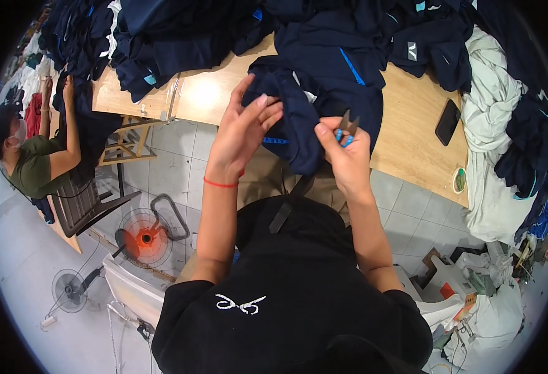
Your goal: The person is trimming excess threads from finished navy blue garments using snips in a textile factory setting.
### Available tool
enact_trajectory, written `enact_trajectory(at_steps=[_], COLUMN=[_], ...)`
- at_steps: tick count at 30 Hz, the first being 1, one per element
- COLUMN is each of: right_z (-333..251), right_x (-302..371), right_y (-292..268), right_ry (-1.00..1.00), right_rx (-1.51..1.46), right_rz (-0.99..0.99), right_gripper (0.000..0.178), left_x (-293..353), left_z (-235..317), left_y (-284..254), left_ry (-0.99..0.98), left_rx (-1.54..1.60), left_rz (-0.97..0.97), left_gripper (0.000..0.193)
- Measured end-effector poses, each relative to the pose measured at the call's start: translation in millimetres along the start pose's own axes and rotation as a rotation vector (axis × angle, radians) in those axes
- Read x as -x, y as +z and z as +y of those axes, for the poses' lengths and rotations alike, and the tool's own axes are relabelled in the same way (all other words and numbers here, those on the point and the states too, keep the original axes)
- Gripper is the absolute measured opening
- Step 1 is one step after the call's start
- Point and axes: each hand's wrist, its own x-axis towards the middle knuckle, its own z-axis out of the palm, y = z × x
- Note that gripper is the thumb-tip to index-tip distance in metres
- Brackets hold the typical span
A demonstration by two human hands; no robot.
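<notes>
A dark navy garment point(295, 118) hangs over the front edge of the wooden table, partly bunched, with bright blue trim showing. My left hand point(249, 128) is raised at the garment's left side, palm turned up and fingers apart, gripping nothing I can see. In my right hand point(350, 156) is a pair of thread snips point(347, 124) with dark blades and blue handle parts, the blades pointing away from me. The thumb and forefinger of that hand are against the garment's right edge; whether they pinch the cloth I cannot tell.
Piles of navy garments point(174, 37) cover the far side of the table point(405, 143). A black phone point(448, 123) and a tape roll point(459, 179) lie at right, beside hanging pale cloth point(489, 124). At left, a masked co-worker point(40, 156) handles clothes near fans point(146, 238).
</notes>
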Motion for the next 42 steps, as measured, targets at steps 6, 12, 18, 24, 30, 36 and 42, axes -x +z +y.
enact_trajectory(at_steps=[6,12,18,24,30,36,42], right_z=[-1.0,-2.7,-3.3,3.1,5.1,23.0,34.4], right_x=[-2.5,-1.3,14.0,16.9,-6.4,-13.3,-13.0], right_y=[-4.9,-1.9,2.0,-6.1,-17.4,-23.3,-40.0], right_ry=[0.058,-0.152,-0.393,-0.280,-0.226,-0.178,-0.115], right_rx=[-0.212,-0.029,0.403,0.370,0.302,0.251,0.308], right_rz=[0.036,0.083,-0.507,-0.252,0.162,0.300,0.352], right_gripper=[0.009,0.010,0.008,0.007,0.012,0.011,0.018], left_x=[28.8,17.6,4.0,19.5,36.4,26.5,25.8], left_z=[-21.5,-30.6,-26.6,-19.5,-6.7,-10.7,-10.4], left_y=[7.9,1.9,1.7,-2.6,-9.0,-43.7,-83.1], left_ry=[0.072,0.028,0.025,0.146,0.162,0.246,0.222], left_rx=[-0.464,-0.222,-0.251,-0.308,0.051,-0.234,-0.343], left_rz=[-0.192,-0.133,0.029,-0.006,-0.157,0.183,0.275], left_gripper=[0.073,0.063,0.047,0.050,0.053,0.031,0.022])
